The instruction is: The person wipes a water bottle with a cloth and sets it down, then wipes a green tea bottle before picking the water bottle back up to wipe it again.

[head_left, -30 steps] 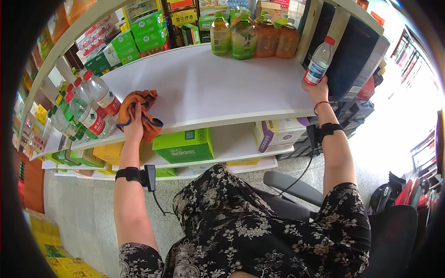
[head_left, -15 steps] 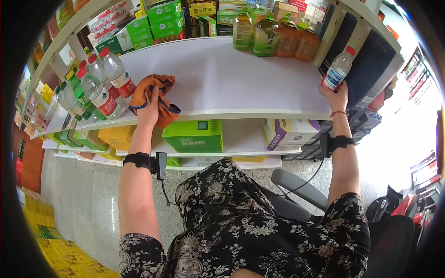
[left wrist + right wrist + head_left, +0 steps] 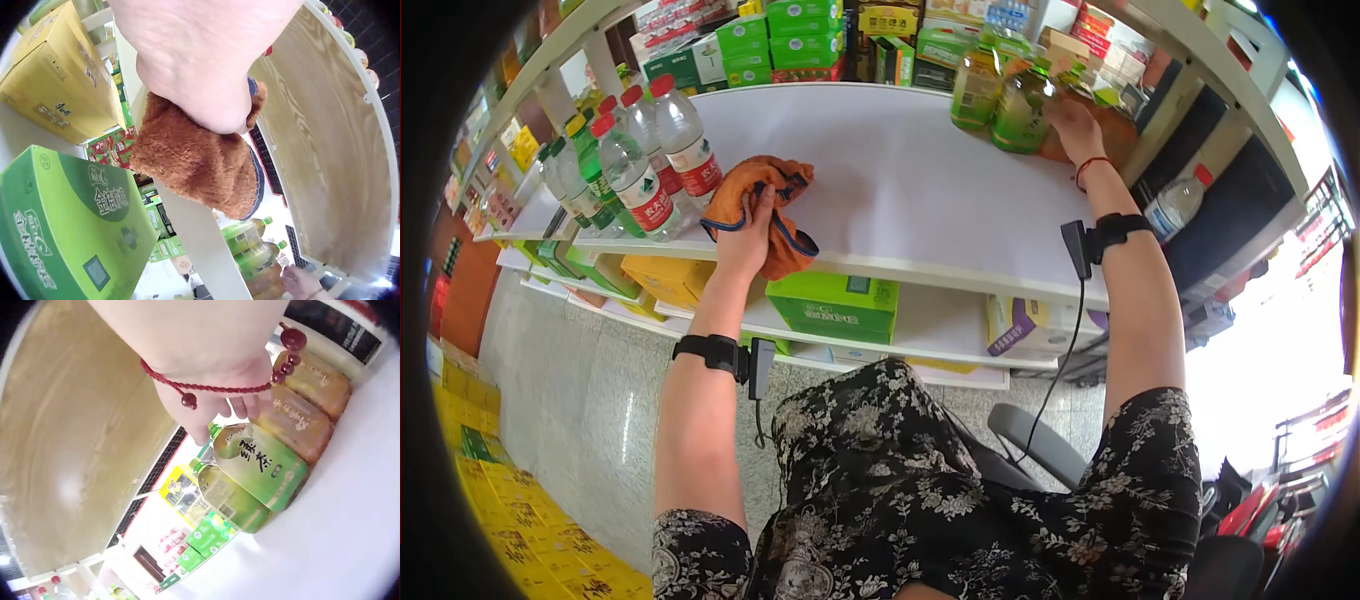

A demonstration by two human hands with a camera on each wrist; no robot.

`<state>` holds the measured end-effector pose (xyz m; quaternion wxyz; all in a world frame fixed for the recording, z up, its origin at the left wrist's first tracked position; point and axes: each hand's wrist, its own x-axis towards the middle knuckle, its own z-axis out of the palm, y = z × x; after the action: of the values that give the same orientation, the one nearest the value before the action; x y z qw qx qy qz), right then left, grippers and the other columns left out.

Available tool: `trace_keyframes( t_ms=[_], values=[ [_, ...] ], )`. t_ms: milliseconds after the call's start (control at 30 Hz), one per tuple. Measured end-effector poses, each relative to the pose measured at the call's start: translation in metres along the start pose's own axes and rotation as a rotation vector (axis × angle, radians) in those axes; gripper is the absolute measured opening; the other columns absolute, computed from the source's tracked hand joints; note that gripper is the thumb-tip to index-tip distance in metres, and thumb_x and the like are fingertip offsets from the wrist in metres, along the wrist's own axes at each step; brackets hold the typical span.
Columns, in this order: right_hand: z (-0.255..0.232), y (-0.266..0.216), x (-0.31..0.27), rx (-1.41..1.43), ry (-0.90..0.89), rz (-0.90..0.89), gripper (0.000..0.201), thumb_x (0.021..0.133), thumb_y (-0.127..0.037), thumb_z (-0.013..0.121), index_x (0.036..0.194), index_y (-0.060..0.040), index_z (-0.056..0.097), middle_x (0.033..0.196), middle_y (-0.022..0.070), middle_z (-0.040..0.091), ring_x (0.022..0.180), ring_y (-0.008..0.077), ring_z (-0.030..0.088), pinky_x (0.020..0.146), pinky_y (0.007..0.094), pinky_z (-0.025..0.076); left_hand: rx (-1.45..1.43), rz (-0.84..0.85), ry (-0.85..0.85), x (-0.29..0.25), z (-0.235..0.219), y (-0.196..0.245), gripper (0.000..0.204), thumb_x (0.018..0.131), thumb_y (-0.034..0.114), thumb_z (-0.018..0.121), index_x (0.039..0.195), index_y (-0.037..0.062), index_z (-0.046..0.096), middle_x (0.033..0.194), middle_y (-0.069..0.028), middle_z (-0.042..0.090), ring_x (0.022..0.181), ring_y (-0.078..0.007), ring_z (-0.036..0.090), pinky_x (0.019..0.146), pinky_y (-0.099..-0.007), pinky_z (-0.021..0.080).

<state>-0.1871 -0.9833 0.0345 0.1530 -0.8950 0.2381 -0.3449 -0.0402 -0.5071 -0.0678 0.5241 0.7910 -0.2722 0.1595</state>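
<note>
In the head view my left hand [image 3: 745, 235] grips a crumpled orange cloth [image 3: 762, 205] with dark blue edging at the shelf's front; the left wrist view shows its brown-orange pile [image 3: 194, 156] under the hand. My right hand [image 3: 1078, 130] is at the large bottles at the back right. Its thumb and fingers are spread around the top of the green tea bottle [image 3: 259, 465], beside another green bottle [image 3: 228, 497] and amber bottles [image 3: 297, 422]; whether they touch it cannot be told. A red-capped water bottle [image 3: 1178, 205] leans right of the shelf, out of either hand.
Several red-capped water bottles [image 3: 685, 140] and green bottles [image 3: 590, 165] stand left of the cloth. The white shelf [image 3: 880, 190] curves between the bottle groups. Below are a green box [image 3: 835, 308] and a white-purple box [image 3: 1040, 325]; a dark upright panel [image 3: 1240, 215] is at right.
My right hand has let go of the water bottle and moved left and back to the large bottles. My left hand stays on the cloth, while the head view has shifted.
</note>
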Motion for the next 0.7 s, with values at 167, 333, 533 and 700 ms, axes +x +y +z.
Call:
trace_keyframes(
  t_ms=[167, 333, 533, 700],
  values=[
    [0.021, -0.017, 0.064, -0.088, 0.192, -0.062, 0.075, 0.08, -0.055, 0.058, 0.126, 0.0033, 0.051, 0.121, 0.0257, 0.056, 0.114, 0.0352, 0.054, 0.096, 0.0401, 0.042, -0.02, -0.104, -0.031, -0.002, 0.002, -0.004, 0.047, 0.093, 0.037, 0.055, 0.114, -0.0052, 0.055, 0.11, -0.0182, 0.059, 0.105, -0.0302, 0.055, 0.092, -0.0349, 0.04],
    [0.037, -0.001, 0.1, 0.0, 0.147, -0.01, 0.066, 0.08, -0.053, 0.061, 0.118, 0.0001, 0.057, 0.114, 0.0247, 0.06, 0.108, 0.0375, 0.057, 0.092, 0.0416, 0.045, 0.019, -0.035, 0.057, -0.003, 0.003, 0.003, 0.037, 0.091, 0.034, 0.059, 0.102, -0.0016, 0.062, 0.097, -0.0131, 0.065, 0.093, -0.0283, 0.061, 0.082, -0.0347, 0.045],
    [0.049, 0.025, 0.118, 0.011, 0.103, 0.035, 0.057, 0.082, -0.051, 0.06, 0.106, -0.0007, 0.064, 0.105, 0.024, 0.064, 0.1, 0.0376, 0.061, 0.086, 0.0425, 0.047, 0.068, 0.054, 0.046, -0.002, 0.004, -0.002, 0.031, 0.091, 0.028, 0.06, 0.098, -0.0015, 0.063, 0.094, -0.0133, 0.066, 0.089, -0.029, 0.062, 0.077, -0.0355, 0.046],
    [0.026, -0.016, 0.074, 0.111, 0.114, -0.061, 0.053, 0.084, -0.048, 0.061, 0.108, -0.0006, 0.063, 0.104, 0.024, 0.064, 0.1, 0.0379, 0.061, 0.084, 0.0418, 0.047, -0.037, 0.057, 0.095, -0.002, 0.004, 0.01, 0.029, 0.09, 0.026, 0.06, 0.097, -0.002, 0.062, 0.091, -0.0144, 0.065, 0.086, -0.0308, 0.061, 0.075, -0.0372, 0.046]
  ],
)
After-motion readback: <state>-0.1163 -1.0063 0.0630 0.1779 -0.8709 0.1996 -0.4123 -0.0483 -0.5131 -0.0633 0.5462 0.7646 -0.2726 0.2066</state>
